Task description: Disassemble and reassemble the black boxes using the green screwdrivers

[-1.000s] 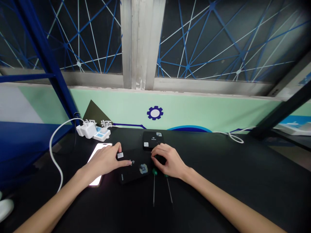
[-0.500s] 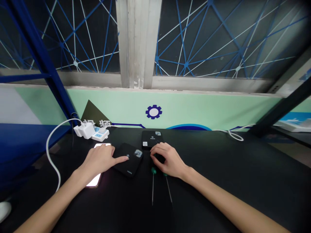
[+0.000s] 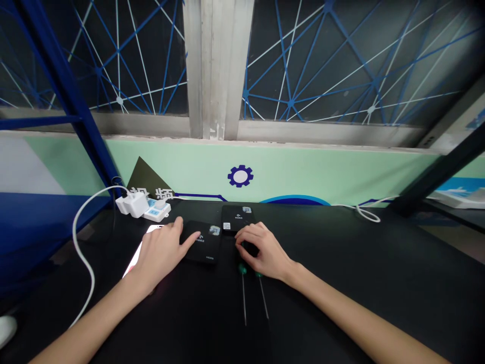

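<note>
My left hand is open, with its fingers apart and the thumb on the edge of a black flat box marked HDMI. Beneath that hand a lit phone lies partly covered. My right hand is curled, thumb and fingertips closed around the top of a green-handled screwdriver; its handle is mostly hidden. Beside it a second green-handled screwdriver lies with its shaft towards me, its handle under the hand. A second black box with a label and sticker is just behind my right hand.
A white power strip with a plugged-in white adapter sits at the back left. From it a white cable loops down the left side. Another white cable lies at the back right, near the wall.
My left hand has turned the nearer black box so it lies straighter, and its fingers have spread. The left screwdriver's shaft has swung slightly right; my right hand has barely moved.
</note>
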`<state>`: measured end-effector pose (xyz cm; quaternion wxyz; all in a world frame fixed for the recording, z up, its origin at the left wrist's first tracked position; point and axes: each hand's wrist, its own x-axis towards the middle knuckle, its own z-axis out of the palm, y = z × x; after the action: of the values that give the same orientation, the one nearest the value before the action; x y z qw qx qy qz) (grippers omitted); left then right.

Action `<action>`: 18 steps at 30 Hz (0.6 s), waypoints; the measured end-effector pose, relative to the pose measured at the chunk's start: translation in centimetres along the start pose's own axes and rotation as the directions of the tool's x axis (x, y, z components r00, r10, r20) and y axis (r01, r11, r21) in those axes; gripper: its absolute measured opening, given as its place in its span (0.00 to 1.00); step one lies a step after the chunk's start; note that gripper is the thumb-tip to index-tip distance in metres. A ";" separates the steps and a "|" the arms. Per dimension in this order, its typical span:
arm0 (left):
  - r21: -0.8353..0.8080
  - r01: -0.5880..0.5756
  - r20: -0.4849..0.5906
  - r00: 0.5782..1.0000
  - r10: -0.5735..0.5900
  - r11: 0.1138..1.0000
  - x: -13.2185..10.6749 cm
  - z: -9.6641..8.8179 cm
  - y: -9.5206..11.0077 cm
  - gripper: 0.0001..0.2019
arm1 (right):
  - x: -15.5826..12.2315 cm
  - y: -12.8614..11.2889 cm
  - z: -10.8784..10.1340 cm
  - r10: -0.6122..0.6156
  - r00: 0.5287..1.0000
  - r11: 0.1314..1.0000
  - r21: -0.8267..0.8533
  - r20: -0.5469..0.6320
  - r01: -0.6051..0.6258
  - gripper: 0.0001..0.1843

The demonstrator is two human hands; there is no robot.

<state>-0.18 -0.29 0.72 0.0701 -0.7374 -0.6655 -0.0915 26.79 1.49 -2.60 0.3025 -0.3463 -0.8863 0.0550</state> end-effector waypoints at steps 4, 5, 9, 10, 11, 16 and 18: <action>-0.141 -0.344 -0.107 0.937 0.331 0.928 -0.4 -0.8 0.4 0.04 | 0.0 0.0 0.0 -0.004 1.000 1.000 0.001 -0.004 0.004 0.04; -0.158 -0.394 -0.102 0.919 0.382 0.906 -0.5 -1.0 0.5 0.04 | 0.0 0.0 0.0 -0.003 1.000 1.000 0.002 -0.003 0.003 0.04; -0.222 -0.489 -0.057 0.870 0.489 0.844 -1.0 -1.1 0.8 0.08 | -0.1 0.2 0.0 -0.004 1.000 1.000 0.004 0.008 0.004 0.04; -0.236 -0.497 -0.050 0.865 0.500 0.835 -1.1 -1.0 0.9 0.09 | -0.1 0.1 0.0 -0.003 1.000 1.000 0.004 0.009 0.003 0.04; -0.247 -0.496 -0.045 0.864 0.502 0.832 -1.2 -0.8 0.9 0.09 | -0.1 0.1 0.0 -0.001 1.000 1.000 0.005 0.008 0.001 0.04; -0.273 -0.438 -0.027 0.894 0.448 0.857 -1.1 0.2 0.6 0.11 | 0.0 -0.1 -0.2 -0.011 1.000 1.000 0.008 -0.001 0.011 0.04; -0.293 -0.428 -0.033 0.898 0.438 0.855 -1.0 0.7 0.5 0.11 | 0.0 -0.1 -0.2 -0.012 1.000 1.000 0.008 0.001 0.012 0.04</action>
<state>0.22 -1.12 -0.15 -0.0327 -0.8716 -0.4628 -0.1582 26.84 1.40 -2.36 0.3040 -0.3398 -0.8882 0.0568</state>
